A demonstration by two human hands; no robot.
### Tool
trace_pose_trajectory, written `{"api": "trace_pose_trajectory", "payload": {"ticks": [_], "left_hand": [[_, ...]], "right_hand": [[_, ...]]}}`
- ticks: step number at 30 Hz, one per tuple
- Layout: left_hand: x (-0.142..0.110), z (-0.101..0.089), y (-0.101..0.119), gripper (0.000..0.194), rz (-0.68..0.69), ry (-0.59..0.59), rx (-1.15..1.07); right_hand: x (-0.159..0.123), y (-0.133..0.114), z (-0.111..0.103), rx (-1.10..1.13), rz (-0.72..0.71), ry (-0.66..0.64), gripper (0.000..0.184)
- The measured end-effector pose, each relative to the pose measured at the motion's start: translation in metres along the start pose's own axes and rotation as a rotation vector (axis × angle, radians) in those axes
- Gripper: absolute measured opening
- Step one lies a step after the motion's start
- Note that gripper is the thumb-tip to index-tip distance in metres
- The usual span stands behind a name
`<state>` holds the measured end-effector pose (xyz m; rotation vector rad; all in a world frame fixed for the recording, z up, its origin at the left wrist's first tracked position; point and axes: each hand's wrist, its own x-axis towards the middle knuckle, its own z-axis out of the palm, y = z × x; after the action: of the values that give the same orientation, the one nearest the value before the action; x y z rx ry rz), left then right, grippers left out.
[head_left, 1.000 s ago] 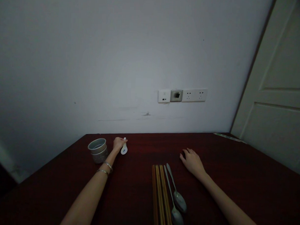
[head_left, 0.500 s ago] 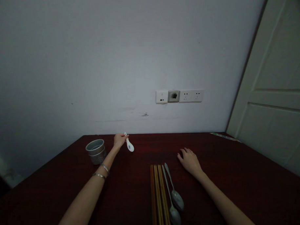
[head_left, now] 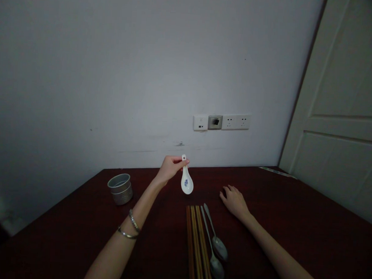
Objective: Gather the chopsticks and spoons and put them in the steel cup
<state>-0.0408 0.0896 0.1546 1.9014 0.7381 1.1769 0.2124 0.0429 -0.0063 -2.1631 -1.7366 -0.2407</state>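
Note:
My left hand point(head_left: 170, 168) pinches a white soup spoon point(head_left: 187, 184) by its handle, bowl hanging down, a blue pattern showing inside the bowl. The spoon appears held above the table, beyond the far ends of several wooden chopsticks point(head_left: 197, 241). Right beside the chopsticks lie two metal spoons, one point(head_left: 220, 247) a little farther off than the other point(head_left: 217, 268). My right hand point(head_left: 235, 201) rests palm down on the table with fingers slightly spread and holds nothing. To the left stands a grey metal cup point(head_left: 122, 192), its mouth facing up.
The dark red table point(head_left: 157, 252) meets a pale wall point(head_left: 145, 93) at the back. Wall sockets point(head_left: 235, 122) sit above it. A thin printed strip point(head_left: 278, 172) lies along the far right edge, near a white door point(head_left: 341, 141).
My left hand has carried the white soup spoon from beside the cup toward the right and up, nearer the chopsticks. My right hand stays in place on the table.

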Motion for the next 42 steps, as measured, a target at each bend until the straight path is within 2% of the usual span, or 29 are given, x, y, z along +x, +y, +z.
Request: {"api": "trace_pose_trajectory", "payload": {"ticks": [3, 8, 12, 15, 17, 19, 21, 24, 29, 33, 37, 40, 42], "left_hand": [[-0.008, 0.012, 0.009, 0.033, 0.000, -0.052, -0.036], [-0.015, 0.024, 0.009, 0.031, -0.039, -0.103, -0.058], [-0.018, 0.027, 0.010, 0.028, -0.075, -0.106, -0.072], [-0.020, 0.029, 0.010, 0.027, -0.086, -0.093, -0.070], [-0.021, 0.030, 0.009, 0.028, -0.097, -0.072, -0.067], [-0.021, 0.032, 0.007, 0.029, -0.115, -0.048, -0.063], [-0.022, 0.035, 0.005, 0.031, -0.134, -0.030, -0.059], [-0.024, 0.039, 0.005, 0.033, -0.131, -0.015, -0.057], [-0.026, 0.045, 0.010, 0.031, -0.115, 0.000, -0.083], [-0.027, 0.047, 0.010, 0.028, -0.115, 0.006, -0.100], [-0.026, 0.050, 0.007, 0.029, -0.101, -0.059, -0.141], [-0.024, 0.051, 0.001, 0.032, -0.115, -0.103, -0.155], [-0.022, 0.050, -0.008, 0.036, -0.128, -0.083, -0.143]], "right_hand": [[0.000, -0.001, 0.000, -0.017, 0.006, 0.000, 0.043], [0.000, 0.001, 0.002, 0.000, -0.005, 0.003, 0.043], [0.007, 0.002, -0.005, 0.169, 0.000, 0.005, 0.040], [0.015, -0.010, -0.030, 0.500, -0.026, 0.003, 0.032], [0.017, -0.026, -0.055, 0.811, -0.023, -0.108, 0.029], [0.014, -0.046, -0.082, 1.072, 0.003, -0.194, 0.034], [0.007, -0.064, -0.104, 1.170, -0.001, -0.226, 0.036], [-0.005, -0.083, -0.124, 1.160, -0.089, -0.245, 0.036], [-0.013, -0.092, -0.128, 1.124, -0.164, -0.245, 0.033], [-0.010, -0.090, -0.124, 1.113, -0.205, -0.212, 0.032], [-0.006, -0.084, -0.121, 1.074, -0.232, -0.226, 0.031], [-0.004, -0.076, -0.118, 1.025, -0.187, -0.241, 0.032], [-0.003, -0.069, -0.114, 0.984, -0.135, -0.265, 0.033]]}}
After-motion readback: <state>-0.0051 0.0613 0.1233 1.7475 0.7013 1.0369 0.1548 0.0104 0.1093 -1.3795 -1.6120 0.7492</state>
